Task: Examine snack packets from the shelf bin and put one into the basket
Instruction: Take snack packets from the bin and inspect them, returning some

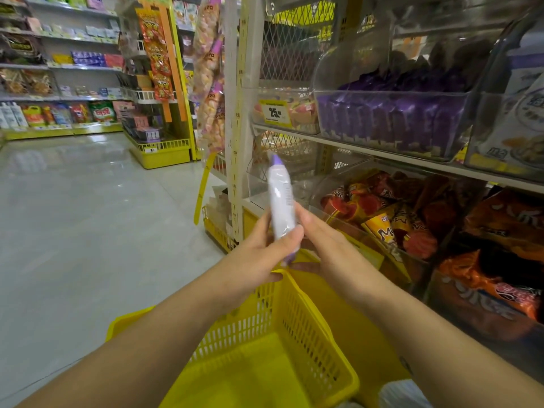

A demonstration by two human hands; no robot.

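Both hands meet on the packet (282, 198): the left hand (259, 257) grips its lower end, the right hand (323, 245) seemingly pinches alongside. It stands upright just above the far rim of the basket (306, 343).

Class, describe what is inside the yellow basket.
Only the basket's bare floor shows, nothing on it. The forearms cover its near part, which cannot be checked. The left hand and right hand hold the packet.
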